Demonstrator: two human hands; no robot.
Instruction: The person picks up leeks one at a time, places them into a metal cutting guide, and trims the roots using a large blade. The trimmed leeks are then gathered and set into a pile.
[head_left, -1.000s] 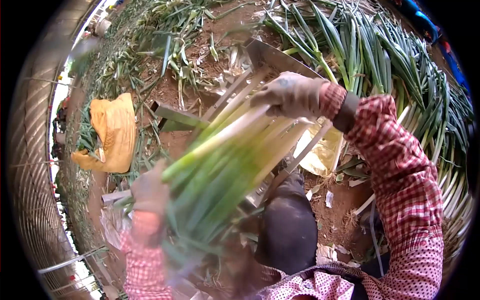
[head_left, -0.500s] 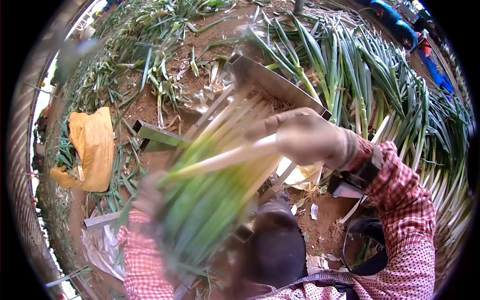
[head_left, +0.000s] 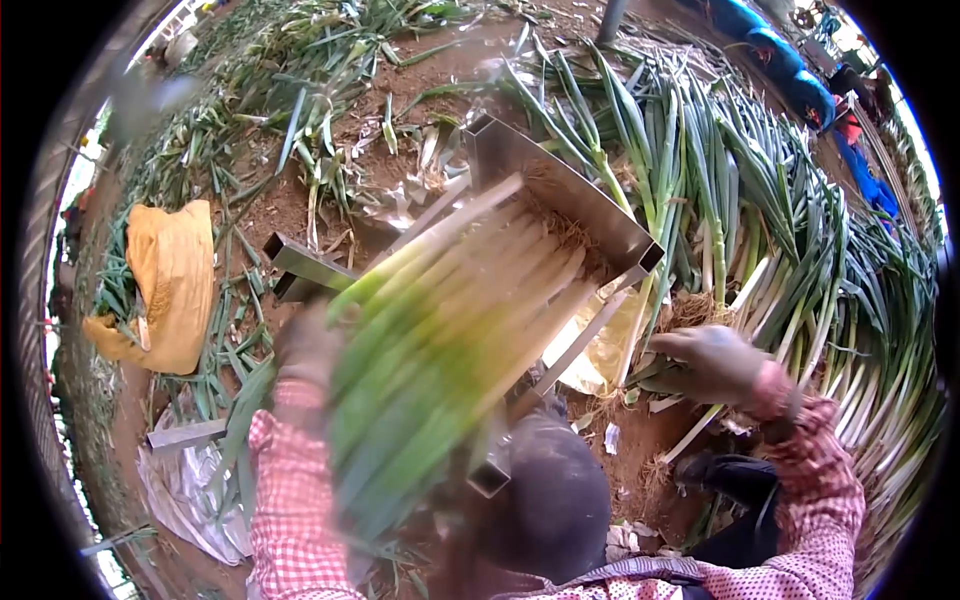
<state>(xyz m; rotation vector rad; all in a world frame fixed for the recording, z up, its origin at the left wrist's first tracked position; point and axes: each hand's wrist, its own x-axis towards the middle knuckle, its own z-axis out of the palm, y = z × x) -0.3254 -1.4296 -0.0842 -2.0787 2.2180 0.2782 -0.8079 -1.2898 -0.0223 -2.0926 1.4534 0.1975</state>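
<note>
Scallion bundle (head_left: 440,340) in metal frame (head_left: 560,195) | left hand (head_left: 305,345) grip clamped on it | right hand (head_left: 710,362) grip unclear | no readable writing

- We see bare reddish-brown soil ground (head_left: 400,110) carrying everything here.
- On it stands a shiny angled metal trough frame (head_left: 560,190), with a blurred bundle of long white-and-green scallions (head_left: 450,320) lying in it.
- Just right of the frame lies a big heap of green-leaved, white-stalked scallions (head_left: 800,260), spread over the soil.
- At the left we see a crumpled yellow cloth bag (head_left: 170,285) on the ground, among scattered loose green leaf trimmings (head_left: 300,130).
- A crinkled sheet of clear plastic (head_left: 195,495) lies at the lower left, and a yellowish plastic sheet (head_left: 600,345) sits under the frame.
</note>
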